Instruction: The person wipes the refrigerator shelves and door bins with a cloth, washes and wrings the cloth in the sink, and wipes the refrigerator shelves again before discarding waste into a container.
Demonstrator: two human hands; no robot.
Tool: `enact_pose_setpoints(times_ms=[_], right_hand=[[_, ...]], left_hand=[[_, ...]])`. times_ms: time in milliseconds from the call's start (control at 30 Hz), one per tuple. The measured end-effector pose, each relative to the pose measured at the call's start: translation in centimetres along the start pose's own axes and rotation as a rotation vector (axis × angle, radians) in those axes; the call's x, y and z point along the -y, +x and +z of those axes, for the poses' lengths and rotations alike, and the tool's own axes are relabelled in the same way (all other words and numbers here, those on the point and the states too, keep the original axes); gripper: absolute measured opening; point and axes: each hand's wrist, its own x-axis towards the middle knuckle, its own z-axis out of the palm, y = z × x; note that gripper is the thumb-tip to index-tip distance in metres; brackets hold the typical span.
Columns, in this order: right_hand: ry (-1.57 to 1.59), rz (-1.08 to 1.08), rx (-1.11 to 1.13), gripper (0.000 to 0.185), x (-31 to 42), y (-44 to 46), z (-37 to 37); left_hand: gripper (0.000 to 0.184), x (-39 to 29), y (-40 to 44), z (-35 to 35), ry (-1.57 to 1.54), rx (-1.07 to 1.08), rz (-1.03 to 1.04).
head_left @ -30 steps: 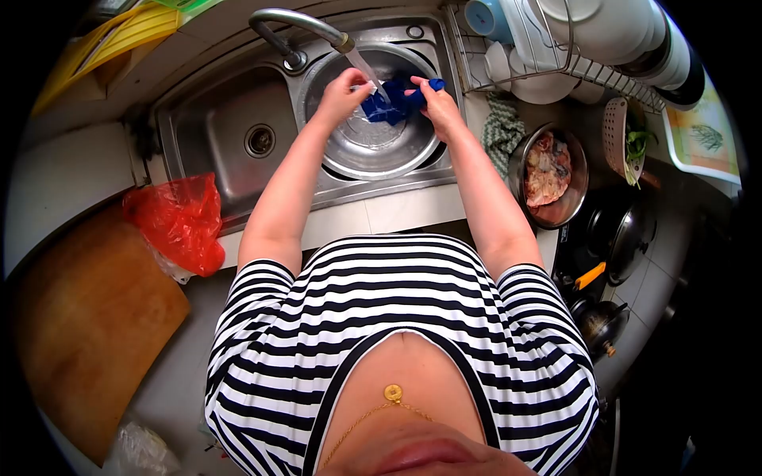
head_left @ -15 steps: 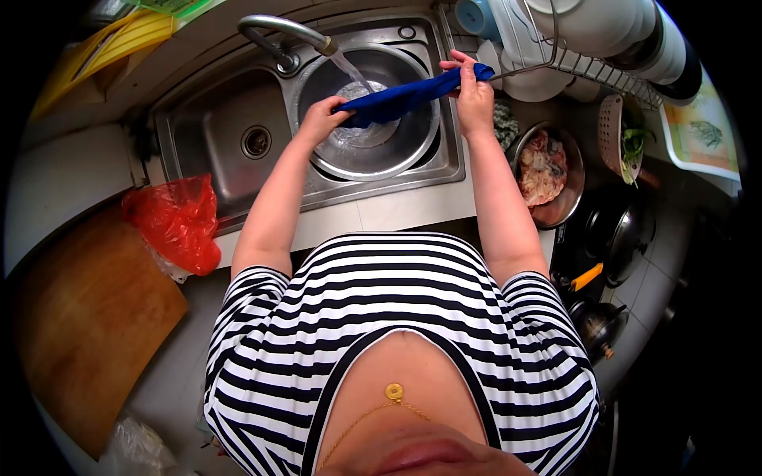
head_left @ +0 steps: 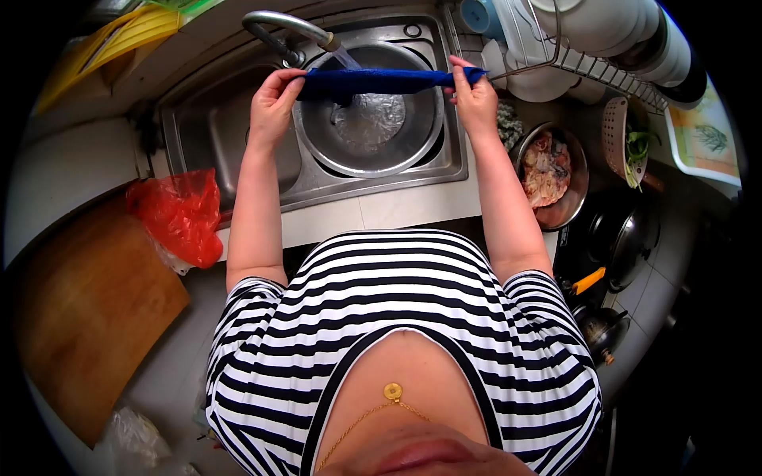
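While water is running from the faucet (head_left: 305,28), left hand (head_left: 272,107) and right hand (head_left: 475,103), well apart, each pinching one end of a blue cloth (head_left: 373,82), are holding it stretched above a metal basin (head_left: 369,163).

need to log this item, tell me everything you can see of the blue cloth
The cloth is deep blue, thin-looking fabric, stretched into a long, narrow, roughly straight strip. The left hand pinches one end, the right hand the other. It spans above the metal basin, near the running tap; whether the water hits it, I cannot tell.
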Motion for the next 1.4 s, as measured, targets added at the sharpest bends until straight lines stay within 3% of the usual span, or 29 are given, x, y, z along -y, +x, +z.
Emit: enact_pose_setpoints(times_ms=[33,100,133,233,267,300,367,433,467,500,567,667,767,833,867,967,1067,1100,1167,1200,1233,1267,1300,1367,1400], right_hand=[[0.0,0.002,0.003,0.029,-0.8,0.0,-0.1],[-0.762,-0.077,0.244,0.037,-2.6,0.3,0.1],[-0.69,-0.075,0.341,0.046,-3.4,-0.1,0.7],[-0.309,-0.43,0.459,0.059,-1.1,-1.4,5.2],[-0.31,-0.403,0.474,0.062,-0.3,-2.2,6.3],[-0.213,-0.294,0.485,0.051,-0.9,-2.5,7.8],[-0.187,-0.081,0.584,0.035,-1.5,-3.0,8.8],[-0.149,-0.273,0.538,0.026,-4.4,-3.3,9.6],[-0.277,-0.355,0.552,0.023,-4.6,-3.5,9.0],[-0.274,-0.351,0.554,0.023,-6.0,-3.7,8.4],[-0.573,-0.443,0.592,0.021,-9.5,-3.5,6.9],[-0.584,-0.231,0.584,0.019,-10.0,-3.6,4.2],[-0.357,-0.247,0.452,0.031,-10.8,-1.3,2.7],[-0.252,-0.375,0.39,0.042,-6.6,0.7,1.5],[-0.177,-0.254,0.389,0.047,-3.3,0.5,0.9],[-0.184,-0.467,0.344,0.046,-0.5,0.2,0.4],[-0.249,-0.213,0.437,0.038,-4.9,-0.3,0.6],[-0.294,0.1,0.5,0.032,-5.4,-0.6,0.9],[-0.312,0.441,0.493,0.027,-10.5,-0.5,2.5],[-0.278,0.468,0.459,0.028,-10.7,-0.9,3.2],[-0.244,0.499,0.426,0.029,-10.9,-1.4,3.8],[-0.094,0.412,0.381,0.044,-13.6,-1.6,4.4],[-0.099,0.415,0.382,0.044,-13.4,-1.5,4.8],[-0.062,0.613,0.255,0.061,-12.0,-1.4,5.5],[0.0,0.708,0.302,0.065,-12.2,-1.1,5.5]], left_hand=[[0.014,-0.3,0.0,0.6,-0.086,-0.031,0.005],[0.011,-0.1,0.2,2.5,0.02,-0.014,0.07],[0.011,-0.4,0.2,3.7,0.117,0.034,0.099],[0.011,-0.3,0.3,6.9,0.392,0.215,0.227],[0.011,-0.3,0.2,7.8,0.408,0.24,0.31],[0.012,-0.9,-0.3,8.2,0.452,0.266,0.257],[0.011,-1.3,-0.5,8.0,0.469,0.209,0.298],[0.01,-3.0,-1.2,7.3,0.43,0.149,0.282],[0.01,-4.0,-1.5,6.8,0.409,0.117,0.257],[0.01,-4.3,-1.7,6.2,0.406,0.073,0.271],[0.01,-5.0,-2.1,5.0,0.244,-0.035,0.273],[0.009,-5.6,-1.4,3.6,0.3,-0.13,0.298],[0.009,-5.5,-0.4,1.9,0.112,-0.199,0.29],[0.012,-6.8,-0.7,1.0,0.085,-0.21,0.385],[0.013,-7.2,-1.2,0.6,0.016,-0.201,0.385],[0.014,-7.7,-3.2,0.0,-0.006,-0.179,0.38],[0.017,-3.9,-4.5,0.5,0.14,0.221,-0.07],[0.021,-0.8,-4.4,1.0,0.244,0.334,-0.208],[0.031,3.0,-3.7,2.0,0.679,0.611,-0.465],[0.031,5.9,-3.3,1.9,0.676,0.612,-0.464],[0.035,9.3,-2.7,1.5,0.758,0.571,-0.295],[0.039,11.6,-1.6,1.3,0.834,0.526,-0.127],[0.053,12.9,-0.1,1.5,0.937,0.483,-0.12],[0.072,15.1,1.9,2.9,1.161,0.352,-0.194],[0.072,15.9,1.8,4.0,1.156,0.352,-0.196]])
